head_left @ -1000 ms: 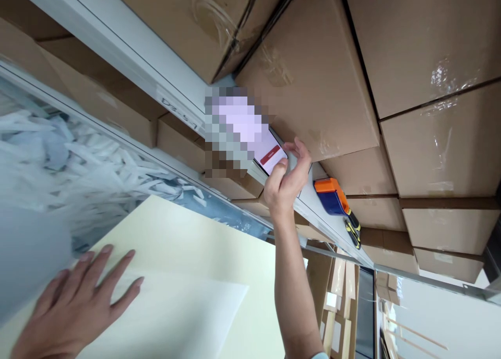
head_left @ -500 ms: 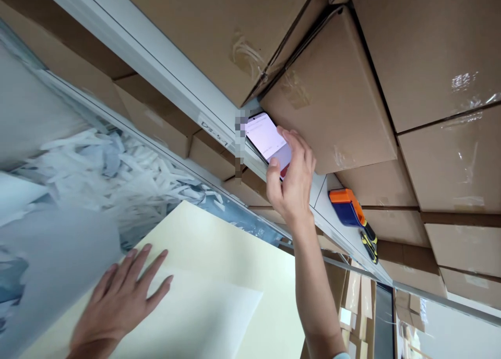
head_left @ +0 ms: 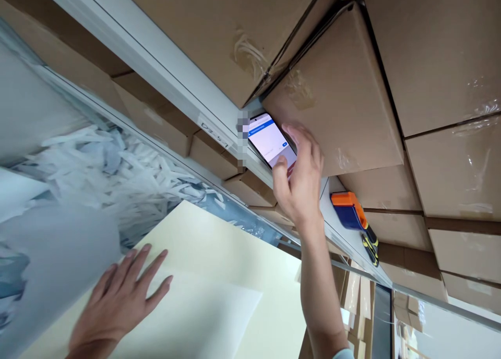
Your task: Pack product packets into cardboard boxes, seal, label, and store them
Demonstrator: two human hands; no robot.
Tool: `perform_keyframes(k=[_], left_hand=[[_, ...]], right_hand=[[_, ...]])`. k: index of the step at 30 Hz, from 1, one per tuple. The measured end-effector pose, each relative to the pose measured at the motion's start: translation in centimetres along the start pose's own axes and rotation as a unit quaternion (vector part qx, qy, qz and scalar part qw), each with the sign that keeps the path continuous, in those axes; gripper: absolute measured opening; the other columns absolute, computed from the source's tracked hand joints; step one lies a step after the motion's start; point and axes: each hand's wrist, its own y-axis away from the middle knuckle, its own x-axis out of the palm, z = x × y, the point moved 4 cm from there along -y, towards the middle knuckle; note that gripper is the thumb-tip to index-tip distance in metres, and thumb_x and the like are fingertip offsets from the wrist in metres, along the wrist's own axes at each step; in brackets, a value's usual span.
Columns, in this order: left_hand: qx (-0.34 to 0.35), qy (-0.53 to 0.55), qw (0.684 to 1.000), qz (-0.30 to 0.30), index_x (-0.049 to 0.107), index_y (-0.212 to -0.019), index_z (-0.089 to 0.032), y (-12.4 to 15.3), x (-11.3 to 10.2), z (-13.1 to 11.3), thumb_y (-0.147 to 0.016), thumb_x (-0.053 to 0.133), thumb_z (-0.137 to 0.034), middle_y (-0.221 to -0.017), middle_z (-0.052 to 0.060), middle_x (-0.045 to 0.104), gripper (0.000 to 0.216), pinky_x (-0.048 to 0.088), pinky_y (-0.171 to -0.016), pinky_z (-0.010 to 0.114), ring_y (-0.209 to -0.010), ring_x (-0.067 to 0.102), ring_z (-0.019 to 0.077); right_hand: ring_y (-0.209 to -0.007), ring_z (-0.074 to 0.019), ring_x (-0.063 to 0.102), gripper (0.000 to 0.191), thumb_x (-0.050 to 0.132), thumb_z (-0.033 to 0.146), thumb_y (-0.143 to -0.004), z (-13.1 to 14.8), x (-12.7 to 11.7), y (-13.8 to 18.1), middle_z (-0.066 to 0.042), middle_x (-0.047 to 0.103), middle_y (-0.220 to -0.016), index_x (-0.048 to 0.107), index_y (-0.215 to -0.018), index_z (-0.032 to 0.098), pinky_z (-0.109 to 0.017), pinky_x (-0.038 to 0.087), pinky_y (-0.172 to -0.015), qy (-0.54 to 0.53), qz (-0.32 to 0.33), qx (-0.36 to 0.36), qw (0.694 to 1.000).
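I saw the left hand (head_left: 119, 299) spread flat on pale-yellow sheeting (head_left: 219, 239); the right hand (head_left: 299, 179) curved over a smartphone (head_left: 268, 139), whether gripping I couldn't tell. The phone was at the shelf's (head_left: 154, 67) edge, beside a cardboard box (head_left: 340, 98).

On the phone (head_left: 267, 138), pale lilac is crossed by a blue band; pale yellow is noted on the large sheet (head_left: 219, 244), brown on the boxes (head_left: 340, 98), orange and navy on the tool (head_left: 347, 211), pale blue-green on the sleeve (head_left: 343, 354).
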Motion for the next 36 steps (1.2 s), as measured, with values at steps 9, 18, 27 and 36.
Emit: perform_keyframes(k=[9,18,27,36], left_hand=[[-0.002,0.002,1.0,-0.001,0.022,-0.178,-0.032,0.0,0.1,-0.1,-0.102,0.062,-0.037,-0.181,0.013,0.027,0.086,0.035,-0.13,0.067,-0.166,0.03,0.0419],[-0.008,0.005,1.0,-0.003,0.023,-0.177,-0.034,-0.1,0.0,-0.2,-0.101,0.062,-0.038,-0.181,0.011,0.029,0.086,0.039,-0.126,0.067,-0.164,0.036,0.0433],[-0.001,-0.004,1.0,-0.005,0.022,-0.178,-0.029,-0.1,0.0,-0.4,-0.102,0.061,-0.038,-0.181,0.014,0.027,0.085,0.038,-0.127,0.066,-0.165,0.032,0.0444],[-0.011,0.006,1.0,0.005,0.021,-0.178,-0.031,-0.2,-0.3,-0.4,-0.102,0.061,-0.038,-0.18,0.014,0.029,0.085,0.037,-0.128,0.068,-0.164,0.034,0.0441]], right_hand=[[-0.152,-0.032,0.048,0.058,0.045,0.02,-0.101,-0.7,-1.0,2.0,-0.015,0.059,-0.154,0.045,-0.159,0.024,-0.062,0.042,-0.126,0.011,0.007,0.026,1.0],[-0.149,-0.0314,0.051,0.058,0.044,0.02,-0.102,-0.7,-0.8,2.3,-0.016,0.059,-0.154,0.044,-0.159,0.024,-0.06,0.044,-0.123,0.03,0.012,0.039,0.999],[-0.145,-0.0319,0.056,0.052,0.045,0.028,-0.107,-0.9,-1.4,2.7,-0.017,0.063,-0.152,0.043,-0.159,0.024,-0.06,0.051,-0.118,0.015,-0.024,0.023,0.999],[-0.107,-0.028,0.07,0.041,0.044,0.024,-0.108,-3.2,-0.9,6.5,-0.014,0.07,-0.119,0.057,-0.147,0.024,-0.051,0.061,-0.092,0.042,-0.233,0.025,0.971]])
